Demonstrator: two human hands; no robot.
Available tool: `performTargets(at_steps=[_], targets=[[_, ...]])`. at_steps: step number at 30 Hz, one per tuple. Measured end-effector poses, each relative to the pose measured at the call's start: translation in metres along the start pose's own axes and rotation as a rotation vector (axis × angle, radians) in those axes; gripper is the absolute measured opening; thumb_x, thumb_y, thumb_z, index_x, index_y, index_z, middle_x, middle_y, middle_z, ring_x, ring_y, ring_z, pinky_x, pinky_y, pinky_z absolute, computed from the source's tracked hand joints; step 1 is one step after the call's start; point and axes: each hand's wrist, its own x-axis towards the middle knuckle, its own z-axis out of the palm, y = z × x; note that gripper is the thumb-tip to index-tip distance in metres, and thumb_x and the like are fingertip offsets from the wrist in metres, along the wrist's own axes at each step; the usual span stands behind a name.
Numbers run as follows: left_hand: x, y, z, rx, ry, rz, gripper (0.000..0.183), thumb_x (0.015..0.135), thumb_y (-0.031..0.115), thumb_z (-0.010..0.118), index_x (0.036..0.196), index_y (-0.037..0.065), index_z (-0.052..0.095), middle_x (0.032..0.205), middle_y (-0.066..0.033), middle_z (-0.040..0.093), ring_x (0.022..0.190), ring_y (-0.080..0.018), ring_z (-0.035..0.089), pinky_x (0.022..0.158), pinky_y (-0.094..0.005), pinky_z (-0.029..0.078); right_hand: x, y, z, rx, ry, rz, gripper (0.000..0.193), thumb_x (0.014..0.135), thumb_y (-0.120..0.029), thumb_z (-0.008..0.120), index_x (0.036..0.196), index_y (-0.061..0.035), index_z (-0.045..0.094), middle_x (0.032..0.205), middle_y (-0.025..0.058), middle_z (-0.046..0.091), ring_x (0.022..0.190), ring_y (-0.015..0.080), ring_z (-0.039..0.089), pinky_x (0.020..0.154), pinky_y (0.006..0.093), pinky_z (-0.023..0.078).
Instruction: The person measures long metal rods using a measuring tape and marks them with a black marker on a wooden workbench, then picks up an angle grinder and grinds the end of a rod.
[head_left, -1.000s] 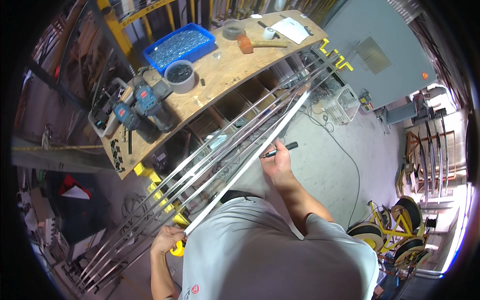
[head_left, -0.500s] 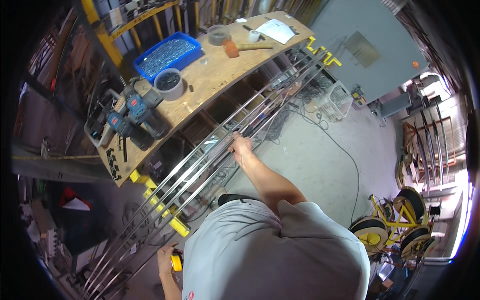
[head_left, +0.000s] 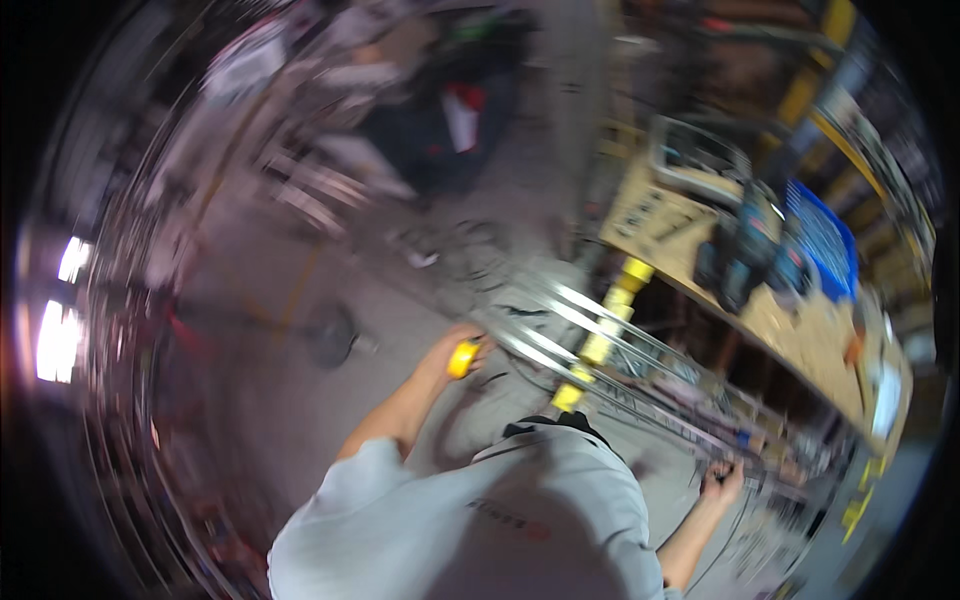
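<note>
My left hand (head_left: 450,350) is closed around a yellow tape measure (head_left: 463,359), beside the ends of several long, shiny metal bars (head_left: 540,349). The bars lie side by side over a yellow support (head_left: 597,347) and run off toward the lower right. Further along them, at the lower right, is my right hand (head_left: 722,484). Its fingers are curled close to the bars with something small and dark at them, too blurred to name. Whether that hand also touches a bar is unclear.
A wooden workbench (head_left: 790,335) runs along the right, carrying cordless drills (head_left: 745,250) and a blue bin (head_left: 825,240). A second yellow support (head_left: 862,495) stands at the far right. Coiled cable (head_left: 470,250) lies on the floor beyond the bars. Much of the left side is smeared by motion.
The view has swung left toward the bars' near ends, so the bench now appears at right. My left hand, still holding the tape measure, is beside those ends. My right hand appears lower right.
</note>
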Motion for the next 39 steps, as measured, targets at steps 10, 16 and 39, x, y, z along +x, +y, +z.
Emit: performTargets(at_steps=[10, 16, 39], targets=[[0.0, -0.044, -0.029, 0.078, 0.487, 0.044, 0.025, 0.095, 0.028, 0.066, 0.098, 0.004, 0.065, 0.081, -0.0108, 0.07, 0.065, -0.0216, 0.068, 0.058, -0.0352, 0.056, 0.027, 0.014, 0.028, -0.341, 0.212, 0.097, 0.042, 0.106, -0.042, 0.048, 0.085, -0.0066, 0.06, 0.059, 0.0013, 0.039, 0.051, 0.0133, 0.036, 0.047, 0.029, 0.034], [-0.019, -0.056, -0.009, 0.058, 0.429, 0.092, 0.023, 0.093, 0.022, 0.067, 0.094, -0.001, 0.067, 0.076, -0.0098, 0.066, 0.062, -0.0212, 0.066, 0.053, -0.0366, 0.054, 0.038, -0.011, 0.039, -0.326, 0.3, 0.02, 0.027, 0.104, -0.032, 0.053, 0.09, -0.0106, 0.061, 0.072, 0.0014, 0.063, 0.051, 0.0119, 0.049, 0.044, 0.0253, 0.041], [0.001, -0.108, 0.069, 0.297, 0.546, 0.111, 0.021, 0.092, 0.018, 0.061, 0.096, -0.001, 0.07, 0.077, -0.0085, 0.068, 0.059, -0.0185, 0.065, 0.052, -0.0331, 0.053, 0.051, 0.001, 0.044, -0.441, 0.287, 0.273, 0.033, 0.104, -0.037, 0.054, 0.087, -0.0095, 0.053, 0.067, 0.0018, 0.054, 0.059, 0.0155, 0.052, 0.051, 0.0273, 0.045]])
